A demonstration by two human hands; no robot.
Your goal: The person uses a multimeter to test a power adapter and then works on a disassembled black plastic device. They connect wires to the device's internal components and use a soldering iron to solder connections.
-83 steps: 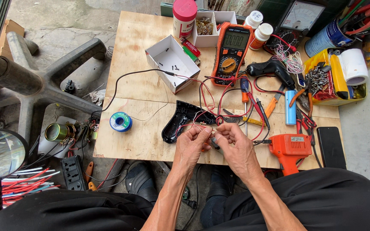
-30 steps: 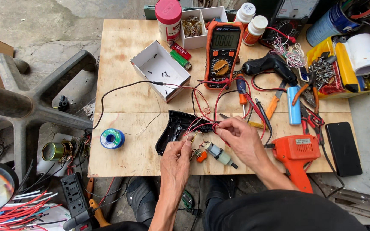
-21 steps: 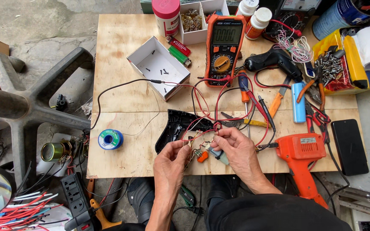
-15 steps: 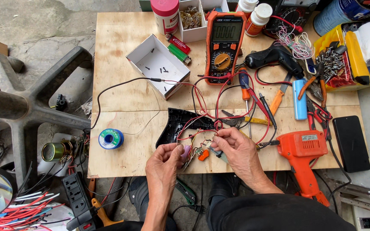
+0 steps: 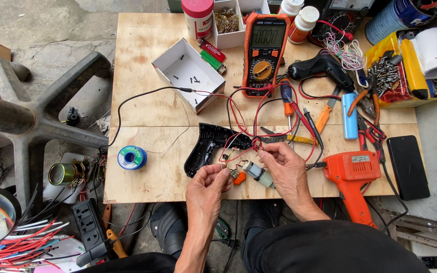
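While pinching thin red wires [image 5: 238, 126], both hands [image 5: 249, 174] beside a blue-labelled solder spool [image 5: 132, 157] and white open box [image 5: 188, 75].

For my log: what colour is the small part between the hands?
Orange, beside a small grey motor; clearest in the head view.

Bench was a mess: an orange digital multimeter [image 5: 263, 53] stood at the back of the plywood tabletop [image 5: 142, 55], with an open white cardboard box [image 5: 188, 74] holding a few dark bits, probably screws, to its left. A blue solder spool [image 5: 132, 157] lay near the front-left edge, an orange plastic power drill [image 5: 352, 177] front-right beside a black smartphone [image 5: 407, 166].
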